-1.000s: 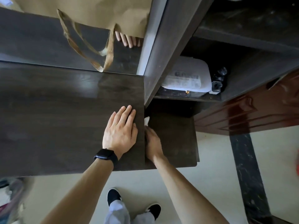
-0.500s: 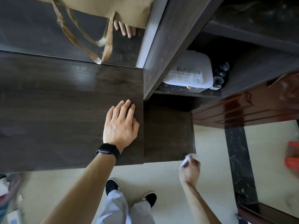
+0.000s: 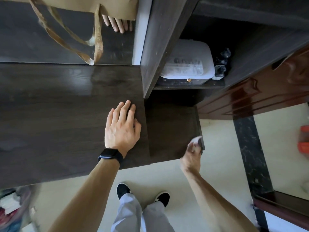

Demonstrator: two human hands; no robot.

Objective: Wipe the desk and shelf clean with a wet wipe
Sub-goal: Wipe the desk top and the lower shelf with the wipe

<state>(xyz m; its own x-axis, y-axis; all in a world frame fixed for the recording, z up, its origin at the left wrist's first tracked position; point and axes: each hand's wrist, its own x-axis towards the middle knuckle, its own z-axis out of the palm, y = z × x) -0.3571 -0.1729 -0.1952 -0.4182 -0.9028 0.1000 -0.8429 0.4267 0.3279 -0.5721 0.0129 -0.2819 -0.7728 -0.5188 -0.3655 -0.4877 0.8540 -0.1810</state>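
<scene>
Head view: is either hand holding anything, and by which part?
The right hand grips a bunched white wipe; blur hides where on it. The left hand lies flat on the desk, holding nothing.

Looking down on a dark wooden desk [image 3: 50, 106] filling nine o'clock, with the left hand [image 3: 122, 129] laid flat on it near the centre, fingers straight, a black watch [image 3: 110, 155] on the wrist. At four o'clock of that hand, the blurred right hand [image 3: 191, 156], pinching a white wet wipe [image 3: 195, 139] at the five o'clock corner of the lower shelf [image 3: 170, 128]. Toward twelve o'clock a brown paper bag [image 3: 83, 5] with dangling handles; toward one o'clock a white lidded box [image 3: 187, 64] on an upper shelf [image 3: 189, 86]; at six o'clock two black shoes [image 3: 122, 190] on pale floor [image 3: 217, 164].
</scene>
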